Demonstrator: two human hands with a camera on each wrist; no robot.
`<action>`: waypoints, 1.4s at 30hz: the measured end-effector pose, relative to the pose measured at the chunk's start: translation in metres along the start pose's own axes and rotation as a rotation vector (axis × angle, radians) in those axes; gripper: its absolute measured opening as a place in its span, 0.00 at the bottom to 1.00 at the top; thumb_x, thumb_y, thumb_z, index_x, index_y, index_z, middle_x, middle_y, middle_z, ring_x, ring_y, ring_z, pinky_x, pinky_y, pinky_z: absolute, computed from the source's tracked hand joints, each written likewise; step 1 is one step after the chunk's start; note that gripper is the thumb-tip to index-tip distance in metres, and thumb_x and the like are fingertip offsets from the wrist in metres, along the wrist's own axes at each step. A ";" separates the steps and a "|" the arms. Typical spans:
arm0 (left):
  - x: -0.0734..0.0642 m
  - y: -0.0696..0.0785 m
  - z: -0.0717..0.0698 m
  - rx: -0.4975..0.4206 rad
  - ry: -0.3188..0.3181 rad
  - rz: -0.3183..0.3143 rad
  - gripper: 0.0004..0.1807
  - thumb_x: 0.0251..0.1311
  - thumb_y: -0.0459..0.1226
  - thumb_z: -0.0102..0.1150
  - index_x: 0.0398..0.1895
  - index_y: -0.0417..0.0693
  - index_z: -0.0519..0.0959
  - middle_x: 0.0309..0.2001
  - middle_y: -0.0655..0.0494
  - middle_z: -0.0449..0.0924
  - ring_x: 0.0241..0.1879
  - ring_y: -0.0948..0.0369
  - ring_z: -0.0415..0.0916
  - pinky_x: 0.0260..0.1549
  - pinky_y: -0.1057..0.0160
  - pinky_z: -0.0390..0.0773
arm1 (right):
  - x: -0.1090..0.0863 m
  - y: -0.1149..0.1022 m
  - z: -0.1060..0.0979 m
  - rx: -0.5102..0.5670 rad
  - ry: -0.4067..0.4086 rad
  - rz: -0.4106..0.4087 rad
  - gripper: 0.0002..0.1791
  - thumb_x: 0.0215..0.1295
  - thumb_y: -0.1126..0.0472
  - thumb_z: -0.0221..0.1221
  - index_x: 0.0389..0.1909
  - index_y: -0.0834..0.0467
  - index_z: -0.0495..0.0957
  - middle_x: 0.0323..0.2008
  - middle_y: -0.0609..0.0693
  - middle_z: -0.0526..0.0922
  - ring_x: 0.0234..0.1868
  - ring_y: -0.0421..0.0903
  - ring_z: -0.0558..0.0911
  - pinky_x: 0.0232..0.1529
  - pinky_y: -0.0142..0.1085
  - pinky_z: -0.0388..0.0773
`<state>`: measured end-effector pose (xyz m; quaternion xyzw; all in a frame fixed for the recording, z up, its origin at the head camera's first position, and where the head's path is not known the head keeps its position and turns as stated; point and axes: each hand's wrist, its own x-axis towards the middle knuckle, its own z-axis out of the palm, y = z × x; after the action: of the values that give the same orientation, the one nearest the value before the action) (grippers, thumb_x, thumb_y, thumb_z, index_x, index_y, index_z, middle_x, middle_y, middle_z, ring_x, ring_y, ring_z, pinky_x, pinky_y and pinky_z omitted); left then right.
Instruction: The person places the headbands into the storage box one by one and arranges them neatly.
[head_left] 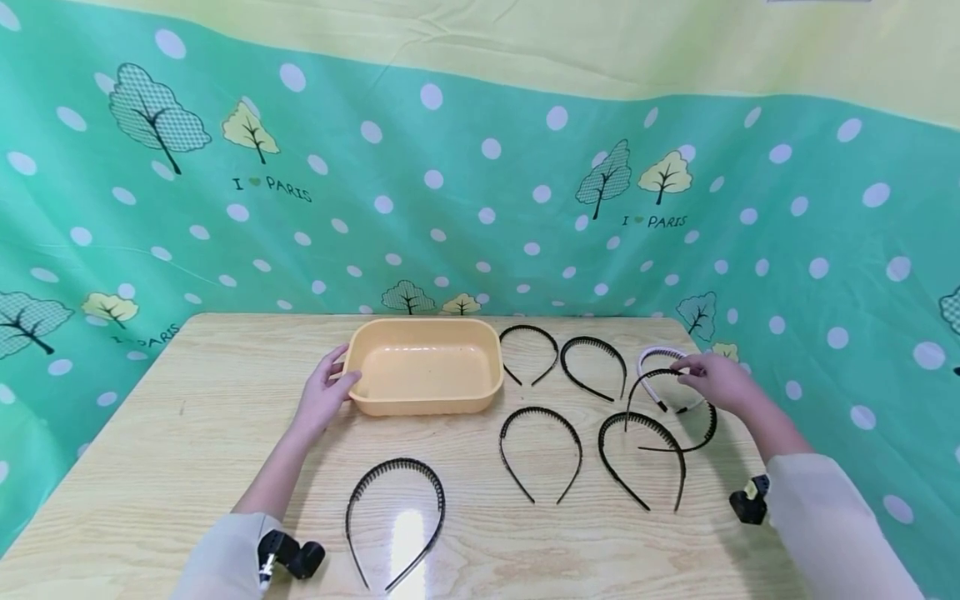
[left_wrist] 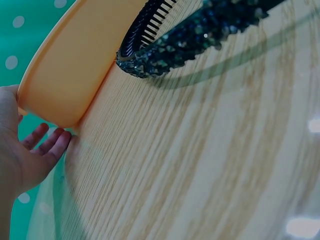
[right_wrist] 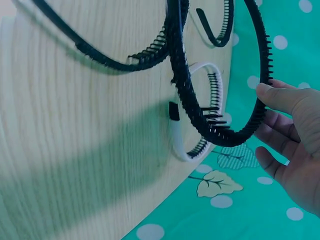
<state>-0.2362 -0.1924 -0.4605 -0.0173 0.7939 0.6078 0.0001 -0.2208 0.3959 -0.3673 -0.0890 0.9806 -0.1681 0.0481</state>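
A yellow-orange plastic basin [head_left: 423, 407] stands at the back of the table. My left hand [head_left: 322, 398] holds its left rim, thumb over the edge and fingers outside. Over the right side, my right hand [head_left: 722, 383] pinches a black toothed headband [right_wrist: 225, 137] between thumb and fingers, raised off the table. Below it lies a white headband [right_wrist: 177, 137] with black teeth, partly covered in the head view by the held one. Close by on the table is another black headband [head_left: 660, 429].
More black headbands lie about: one [head_left: 528, 327] beside the basin, one [head_left: 592, 342] to its right, one [head_left: 540, 410] mid-table, and a glittery one [left_wrist: 200, 35] at the front. A green dotted curtain [head_left: 480, 208] hangs behind the wooden table [head_left: 187, 433].
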 end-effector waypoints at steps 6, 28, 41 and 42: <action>-0.006 0.014 0.000 -0.025 -0.007 -0.008 0.33 0.66 0.36 0.49 0.73 0.48 0.51 0.63 0.33 0.61 0.55 0.44 0.67 0.34 0.75 0.78 | 0.007 -0.008 0.000 0.000 0.016 -0.001 0.17 0.65 0.63 0.54 0.52 0.65 0.76 0.25 0.53 0.76 0.24 0.44 0.69 0.22 0.35 0.65; -0.013 0.023 0.002 -0.027 -0.007 0.000 0.33 0.65 0.34 0.48 0.72 0.46 0.52 0.62 0.31 0.62 0.48 0.53 0.70 0.34 0.75 0.78 | 0.032 -0.038 0.004 0.085 0.033 -0.019 0.17 0.64 0.61 0.56 0.53 0.62 0.77 0.31 0.56 0.80 0.28 0.46 0.75 0.25 0.35 0.70; 0.002 -0.004 0.003 -0.026 0.021 0.016 0.33 0.66 0.38 0.49 0.73 0.54 0.53 0.60 0.35 0.64 0.49 0.54 0.70 0.36 0.73 0.79 | 0.040 -0.056 0.005 0.143 0.043 -0.013 0.18 0.64 0.59 0.57 0.53 0.60 0.77 0.27 0.53 0.76 0.24 0.44 0.68 0.24 0.35 0.65; 0.001 -0.004 0.003 -0.027 0.021 0.016 0.33 0.66 0.38 0.49 0.73 0.54 0.53 0.61 0.35 0.64 0.50 0.54 0.70 0.36 0.73 0.79 | 0.041 -0.056 0.005 0.143 0.045 -0.011 0.18 0.64 0.58 0.57 0.53 0.60 0.77 0.30 0.54 0.77 0.26 0.45 0.69 0.25 0.35 0.66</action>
<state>-0.2375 -0.1907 -0.4654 -0.0174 0.7857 0.6182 -0.0132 -0.2510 0.3341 -0.3557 -0.0870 0.9664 -0.2400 0.0315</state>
